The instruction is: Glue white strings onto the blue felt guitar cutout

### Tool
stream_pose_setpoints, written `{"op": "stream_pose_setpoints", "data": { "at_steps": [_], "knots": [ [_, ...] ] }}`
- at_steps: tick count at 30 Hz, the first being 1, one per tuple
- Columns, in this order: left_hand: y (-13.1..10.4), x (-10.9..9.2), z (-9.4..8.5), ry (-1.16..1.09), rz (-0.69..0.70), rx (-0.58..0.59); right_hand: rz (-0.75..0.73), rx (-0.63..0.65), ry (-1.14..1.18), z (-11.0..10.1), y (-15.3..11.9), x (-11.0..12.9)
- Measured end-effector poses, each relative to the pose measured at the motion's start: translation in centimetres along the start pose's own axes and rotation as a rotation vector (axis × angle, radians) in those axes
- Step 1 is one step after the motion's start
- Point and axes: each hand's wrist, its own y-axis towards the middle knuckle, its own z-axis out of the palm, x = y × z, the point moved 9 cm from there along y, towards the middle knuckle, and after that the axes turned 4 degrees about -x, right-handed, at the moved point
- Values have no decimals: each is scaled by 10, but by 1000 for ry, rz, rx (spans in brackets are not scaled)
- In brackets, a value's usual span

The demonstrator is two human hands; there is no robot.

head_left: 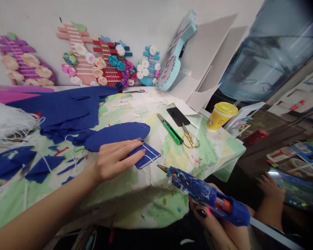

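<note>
My left hand (116,158) lies with its fingers extended over a small blue covered piece (150,155) with white cords across it, pressing it on the table. Behind the fingers is a blue oval piece (120,133), partly covered by them. My right hand (214,222) is wrapped round a blue glue gun (198,187) at the table's front edge. The gun's metal tip points left, a short gap to the right of the corded piece. A white glue stick sticks out of its back end.
Behind lie a green cutter (170,129), gold-handled scissors (191,139), a black phone (177,116) and a yellow cup (221,116). Blue fabric (70,107) and white yarn (11,123) cover the left. Flowered guitar shapes (111,66) lean on the wall. Another person's hand (272,189) is at right.
</note>
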Motion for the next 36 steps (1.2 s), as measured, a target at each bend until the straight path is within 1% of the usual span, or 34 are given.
{"op": "stream_pose_setpoints", "data": {
  "at_steps": [7,13,17,20,24,30,33,36],
  "knots": [
    [1,2,4,-71,-31,21,9,9,26,4,9,14],
    [5,4,9,-56,-60,51,25,-14,34,1,5,6],
    [5,3,10,-45,-56,48,47,-84,75,2,13,10],
    [2,4,12,-37,-65,41,75,-136,102,12,26,17],
    [3,2,12,-32,-55,48,139,-194,116,34,40,20],
    [6,2,10,-52,-62,49,128,-242,96,65,53,23],
    [6,3,10,-55,-67,55,110,-251,107,73,56,26],
    [4,2,9,-68,-56,45,124,-260,96,76,56,28]
  ]
}}
